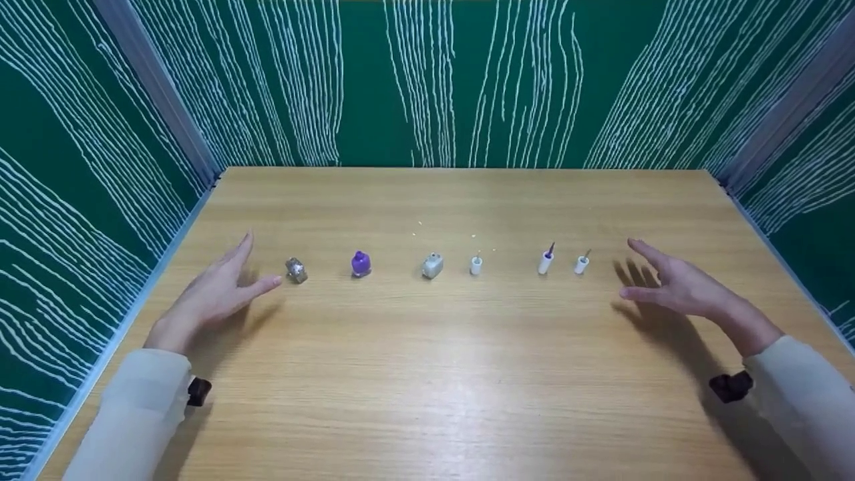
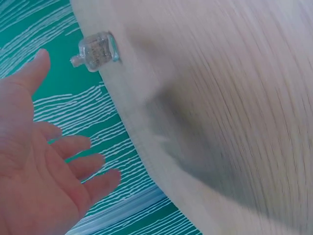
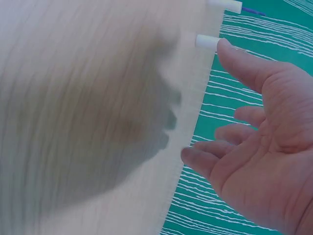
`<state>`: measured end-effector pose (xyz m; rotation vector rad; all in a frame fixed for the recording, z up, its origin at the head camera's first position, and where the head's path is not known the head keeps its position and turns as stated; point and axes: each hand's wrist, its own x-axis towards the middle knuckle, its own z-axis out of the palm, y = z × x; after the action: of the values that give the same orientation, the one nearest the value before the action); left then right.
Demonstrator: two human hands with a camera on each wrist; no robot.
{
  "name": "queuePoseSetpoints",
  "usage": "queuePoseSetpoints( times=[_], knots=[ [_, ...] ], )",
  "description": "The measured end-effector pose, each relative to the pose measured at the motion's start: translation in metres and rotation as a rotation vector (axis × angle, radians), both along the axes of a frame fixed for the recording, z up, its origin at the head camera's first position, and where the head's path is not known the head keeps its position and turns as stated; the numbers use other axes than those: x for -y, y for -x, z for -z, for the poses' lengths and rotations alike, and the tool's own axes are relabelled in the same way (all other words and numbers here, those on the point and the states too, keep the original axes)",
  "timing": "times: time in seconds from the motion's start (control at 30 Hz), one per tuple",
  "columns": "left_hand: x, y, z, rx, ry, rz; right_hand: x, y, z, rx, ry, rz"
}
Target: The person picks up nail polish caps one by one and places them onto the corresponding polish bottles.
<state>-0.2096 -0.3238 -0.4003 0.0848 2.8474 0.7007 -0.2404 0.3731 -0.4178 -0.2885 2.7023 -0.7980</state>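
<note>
Sleeves (image 1: 133, 401) nearest; L hand (image 1: 214, 294) & R hand (image 1: 685, 287) spread, empty, nr L/R edges of bench (image 1: 427, 387). 3 bottles (image 1: 361, 266), 3 brush caps (image 1: 545, 264) rowed btwn, twd far edge. Prob. pre-grab; next likely needs fingertip pinch.

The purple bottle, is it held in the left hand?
No, the purple bottle stands on the table, apart from the left hand.

passage: near half of table (image 1: 427, 387) | obstacles: three bottles (image 1: 361, 265), three caps (image 1: 546, 262), spaced row
</note>
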Motion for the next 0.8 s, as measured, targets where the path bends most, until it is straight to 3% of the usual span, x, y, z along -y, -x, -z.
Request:
queuePoseSetpoints(
  times=[0.1, 0.37, 0.53, 0.8],
  knots=[
    [0.001, -0.001, -0.002, 0.052, -0.072, -0.03, 0.0, 0.001, -0.001, 0.028, 0.069, 0.015],
    [0.007, 0.003, -0.005, 0.085, -0.229, -0.025, -0.003, 0.0, -0.002, 0.093, 0.2, 0.082],
    [0.007, 0.003, -0.004, 0.107, -0.282, -0.04, -0.005, -0.003, 0.002, 0.133, 0.245, 0.109],
    [-0.003, 0.005, 0.002, 0.121, -0.336, -0.094, -0.003, -0.011, 0.008, 0.288, 0.464, 0.193]
  ],
)
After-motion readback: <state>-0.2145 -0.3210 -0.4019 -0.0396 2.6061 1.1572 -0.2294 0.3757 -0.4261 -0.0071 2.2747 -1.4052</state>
